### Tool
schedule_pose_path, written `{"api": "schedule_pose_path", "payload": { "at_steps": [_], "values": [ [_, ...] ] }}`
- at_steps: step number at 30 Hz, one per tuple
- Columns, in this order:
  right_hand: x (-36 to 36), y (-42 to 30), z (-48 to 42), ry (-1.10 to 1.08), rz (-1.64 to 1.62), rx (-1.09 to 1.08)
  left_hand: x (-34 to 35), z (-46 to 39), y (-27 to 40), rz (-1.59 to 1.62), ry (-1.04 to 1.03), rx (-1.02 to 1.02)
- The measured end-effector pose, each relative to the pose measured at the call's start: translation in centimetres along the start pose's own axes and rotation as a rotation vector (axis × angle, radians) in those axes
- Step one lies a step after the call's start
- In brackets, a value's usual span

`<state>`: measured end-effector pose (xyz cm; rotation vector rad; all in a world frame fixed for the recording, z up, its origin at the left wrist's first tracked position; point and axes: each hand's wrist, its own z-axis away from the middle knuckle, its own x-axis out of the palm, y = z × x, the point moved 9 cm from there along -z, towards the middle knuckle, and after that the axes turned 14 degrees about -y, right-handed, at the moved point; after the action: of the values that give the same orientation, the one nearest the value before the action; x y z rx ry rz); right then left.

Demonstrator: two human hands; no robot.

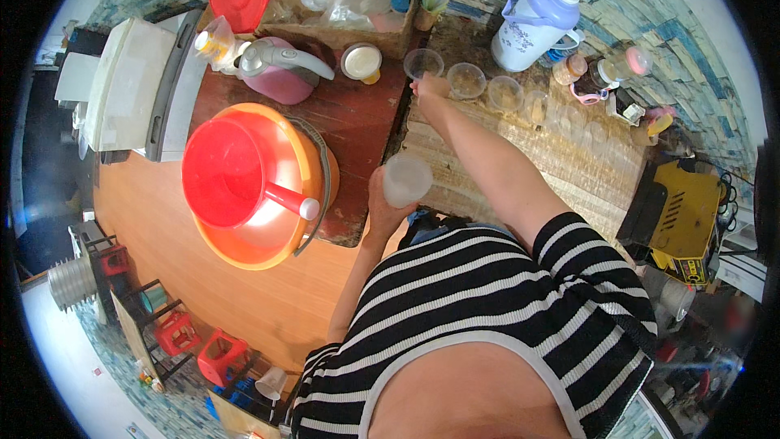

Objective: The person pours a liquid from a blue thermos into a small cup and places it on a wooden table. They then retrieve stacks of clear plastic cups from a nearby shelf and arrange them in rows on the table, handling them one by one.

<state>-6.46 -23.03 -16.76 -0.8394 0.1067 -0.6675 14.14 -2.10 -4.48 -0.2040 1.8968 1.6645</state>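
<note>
My left hand (388, 210) is wrapped around a translucent plastic cup (407, 180), possibly a nested stack, near the front edge of the wooden table. Stretched out to the far edge of that table, my right hand (432, 86) has its fingers at the near rim of a clear plastic cup (423, 62). Whether it still grips that rim is hard to see. From there a row of clear cups runs to the right, with one cup (467, 80) beside my right hand and another cup (506, 93) after it. Several fainter ones continue the row.
An orange bucket (250, 253) carrying a red dipper (222, 174) stands at left. Behind it are a pink kettle (280, 76), a lidded tub (361, 62) and a cardboard box (341, 36). A thermos flask (530, 30) and small jars (570, 69) line the wall. A yellow-black machine (679, 219) sits right.
</note>
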Motion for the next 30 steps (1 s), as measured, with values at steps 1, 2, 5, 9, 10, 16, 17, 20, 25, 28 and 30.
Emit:
{"api": "schedule_pose_path", "payload": {
  "at_steps": [1,2,5,9,10,16,17,20,25,28,30],
  "values": [
    [0.1,-0.2,0.6,-0.018,0.021,0.009,-0.1,0.0,0.0,0.011,0.011,0.012],
    [0.2,-0.4,1.1,-0.035,0.041,0.018,-0.2,0.0,-0.1,0.006,0.004,0.013],
    [0.2,0.3,2.9,-0.204,-0.039,0.062,-0.4,-0.5,0.8,0.011,-0.006,0.019],
    [-1.1,-0.1,9.0,-0.571,0.362,-0.054,-0.1,-1.0,1.2,0.013,0.007,0.036],
    [-1.9,-0.2,10.6,-0.663,0.569,-0.168,0.2,-1.3,1.5,0.006,-0.002,0.042],
    [-10.9,-4.0,20.5,-0.521,1.147,-0.723,4.8,-2.8,5.2,0.010,-0.167,0.187],
    [-12.8,-4.7,21.1,-0.440,1.154,-0.794,6.6,-3.1,6.2,0.050,-0.238,0.198],
    [-19.4,-6.1,21.4,-0.334,1.118,-0.617,10.3,-4.1,10.6,0.017,-0.418,0.230],
    [-33.2,-7.6,20.3,-0.348,0.570,-0.342,17.5,-5.6,13.0,0.080,-0.567,0.347],
    [-45.5,-9.4,19.7,-0.011,0.226,-0.374,20.8,-5.7,12.2,0.161,-0.600,0.320],
    [-53.0,-9.7,18.1,0.076,0.285,-0.450,22.1,-5.7,13.6,0.144,-0.615,0.332]
  ]
}}
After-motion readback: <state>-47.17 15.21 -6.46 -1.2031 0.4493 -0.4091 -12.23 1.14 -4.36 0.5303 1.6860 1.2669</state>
